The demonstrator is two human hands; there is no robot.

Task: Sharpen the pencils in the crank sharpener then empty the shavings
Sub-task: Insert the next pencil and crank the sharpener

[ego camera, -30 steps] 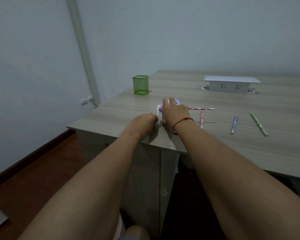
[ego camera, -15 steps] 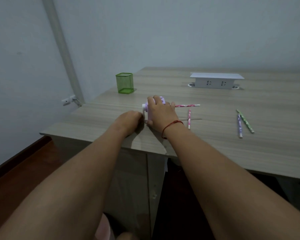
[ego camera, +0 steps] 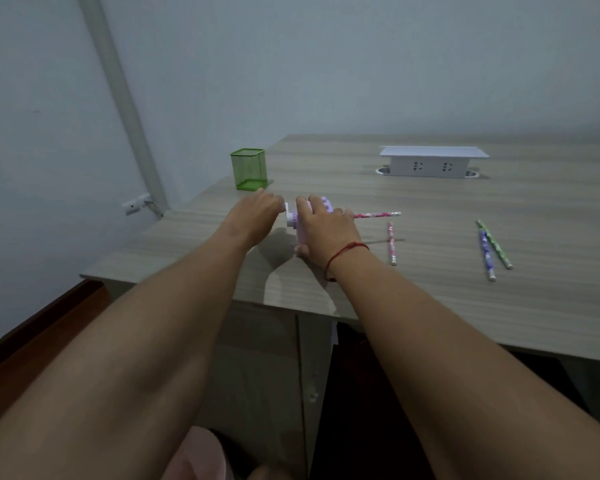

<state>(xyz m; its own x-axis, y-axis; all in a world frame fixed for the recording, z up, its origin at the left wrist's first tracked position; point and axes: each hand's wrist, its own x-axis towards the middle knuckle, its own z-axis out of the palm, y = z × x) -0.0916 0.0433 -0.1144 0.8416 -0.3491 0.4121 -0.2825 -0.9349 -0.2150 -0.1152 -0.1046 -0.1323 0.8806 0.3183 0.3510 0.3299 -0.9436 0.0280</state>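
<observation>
Pale wood-grain desk [ego camera: 430, 299] carries the work in its early stage: near its left edge the right hand [ego camera: 326, 230] clamps the small lilac crank sharpener [ego camera: 303, 220] holding a pink patterned pencil [ego camera: 378, 214], the left hand [ego camera: 257, 211] grips the crank, while three other pencils [ego camera: 392, 242] wait and, by my judgement, the shavings remain unemptied.

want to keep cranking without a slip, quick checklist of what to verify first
1. Sharpener held down: ok, right hand lies over its top on the table.
2. Left hand at the crank end: ok, though the grip itself is hidden.
3. Pencil in the sharpener: ok, its shaft sticks out level to the right.
4. Pencil tip sharp yet: cannot tell, it is inside.
5. Spare pencils within reach: ok, pink one, purple one and green one lie to the right.
6. Shavings level: cannot tell.
</observation>
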